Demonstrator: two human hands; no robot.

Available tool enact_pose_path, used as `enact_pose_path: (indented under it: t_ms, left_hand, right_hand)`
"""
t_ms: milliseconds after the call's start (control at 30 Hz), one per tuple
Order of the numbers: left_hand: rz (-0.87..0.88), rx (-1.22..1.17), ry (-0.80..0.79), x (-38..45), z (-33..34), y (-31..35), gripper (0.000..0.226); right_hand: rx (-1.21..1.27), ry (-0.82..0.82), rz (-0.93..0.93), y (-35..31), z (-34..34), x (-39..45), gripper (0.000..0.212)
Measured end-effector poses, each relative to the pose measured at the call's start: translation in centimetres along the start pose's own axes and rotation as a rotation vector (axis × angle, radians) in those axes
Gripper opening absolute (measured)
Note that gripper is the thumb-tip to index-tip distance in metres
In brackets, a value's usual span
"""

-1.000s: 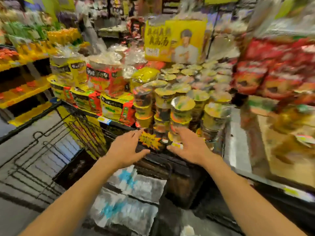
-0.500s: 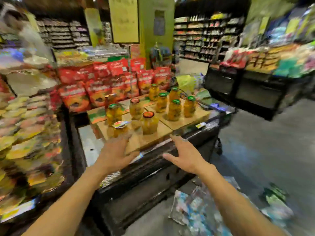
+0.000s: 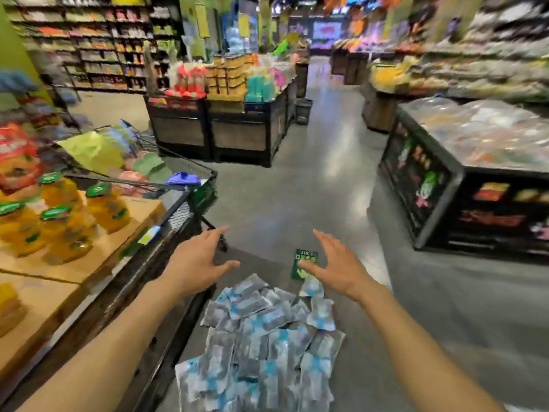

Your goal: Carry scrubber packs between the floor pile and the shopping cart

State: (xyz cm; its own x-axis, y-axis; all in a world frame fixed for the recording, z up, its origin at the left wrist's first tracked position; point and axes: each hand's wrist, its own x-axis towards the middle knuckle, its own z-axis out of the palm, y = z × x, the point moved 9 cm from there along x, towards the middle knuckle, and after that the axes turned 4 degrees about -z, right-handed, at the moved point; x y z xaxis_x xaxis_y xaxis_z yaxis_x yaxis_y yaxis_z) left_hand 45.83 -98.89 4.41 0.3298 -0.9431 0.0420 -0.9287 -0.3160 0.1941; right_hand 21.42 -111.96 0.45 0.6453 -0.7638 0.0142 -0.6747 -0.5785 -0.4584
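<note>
Both arms stretch forward over a shop floor. My left hand hovers with fingers spread and holds nothing, just right of a dark display stand's edge. My right hand is also spread and empty, above a green floor sticker. Beneath and between the hands lies a heap of several blue-and-white packets on the floor. Neither hand touches them.
Jars of yellow fruit with green lids stand on cardboard at the left. A wire shopping cart with goods sits behind them. Display islands stand ahead and at the right. A grey aisle floor runs between them.
The view has swung right, from cup noodles past the fruit jars to the open aisle. Both hands have left the stand's edge and now hover over the packets on the floor.
</note>
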Motion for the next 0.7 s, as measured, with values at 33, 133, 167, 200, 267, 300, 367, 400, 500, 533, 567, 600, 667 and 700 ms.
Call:
enact_pose_path:
  t_ms: [33,133,167,200,267,300,367,400,500,533,567,600,667,700]
  left_hand:
    - [0.039,0.0,0.0,1.5,0.5,1.5,0.103]
    - [0.122,-0.051,0.007,5.9,2.0,4.7,0.098]
    - [0.141,-0.067,0.006,7.4,2.4,5.4,0.094]
    - [0.161,-0.076,-0.001,8.8,2.8,6.0,0.09]
    - [0.197,-0.1,-0.029,11.3,3.8,7.1,0.088]
    - [0.214,-0.121,-0.044,12.3,4.5,7.5,0.09]
    - [0.248,-0.151,-0.085,14.3,6.3,8.4,0.092]
    - [0.256,-0.165,-0.113,15.1,7.4,8.7,0.093]
    - [0.248,-0.195,-0.19,16.6,11.4,9.5,0.101]
    - [0.245,-0.208,-0.213,16.9,12.9,9.7,0.1]
    - [0.239,-0.222,-0.235,17.2,14.6,9.9,0.096]
    - [0.228,-0.235,-0.253,17.5,16.5,9.9,0.091]
    - [0.193,-0.247,-0.277,18.2,20.4,9.9,0.087]
    - [0.17,-0.253,-0.283,18.6,22.4,9.8,0.086]
  right_hand:
    - [0.009,0.015,0.063,1.9,-0.8,-0.3,0.09]
    - [0.044,0.076,0.201,6.3,-2.9,-0.8,0.091]
    - [0.058,0.096,0.236,7.4,-3.6,-0.9,0.091]
    - [0.073,0.113,0.269,8.2,-4.2,-1.0,0.091]
    - [0.086,0.135,0.303,9.5,-5.1,-1.1,0.09]
    - [0.082,0.136,0.315,10.2,-5.2,-1.0,0.09]
    - [0.074,0.125,0.367,11.9,-5.3,-0.7,0.092]
    - [0.075,0.116,0.398,12.8,-5.0,-0.5,0.092]
    - [0.062,0.093,0.427,15.2,-3.7,0.2,0.088]
    - [0.052,0.076,0.433,16.1,-3.0,0.5,0.087]
    - [0.047,0.056,0.442,17.1,-2.2,0.7,0.086]
    - [0.048,0.032,0.455,18.4,-1.1,1.0,0.085]
    - [0.051,-0.011,0.479,21.3,1.7,1.9,0.085]
    - [0.051,-0.036,0.481,22.7,3.3,2.5,0.086]
